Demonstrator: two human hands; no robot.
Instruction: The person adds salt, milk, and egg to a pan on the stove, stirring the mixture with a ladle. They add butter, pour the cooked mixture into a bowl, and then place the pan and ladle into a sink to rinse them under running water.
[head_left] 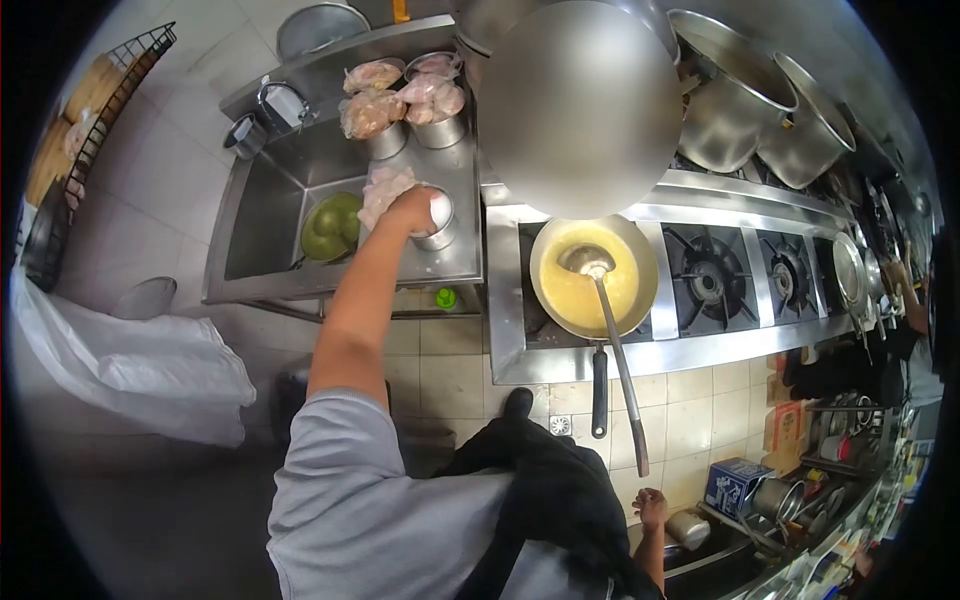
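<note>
My left hand point(408, 211) reaches into a metal canister point(436, 238) with something white point(441, 209) in it; the fingers are mostly hidden there. A crumpled clear plastic bag point(381, 190) lies against that canister. On the stove, a frying pan point(648, 262) holds a yellow liquid point(568, 285). A ladle point(614, 345) rests in the liquid, its long handle sticking out over the stove's front edge. My right hand point(651, 508) hangs just below the handle's end, apart from it, with loosely bent fingers and nothing visible in them.
Several bag-covered canisters point(387, 142) stand behind my left hand. Left of it is a sink point(262, 235) with a green bowl point(331, 227). Large pots point(727, 125) line the stove's back, beyond the burners point(707, 283). A blurred round patch covers the area behind the pan.
</note>
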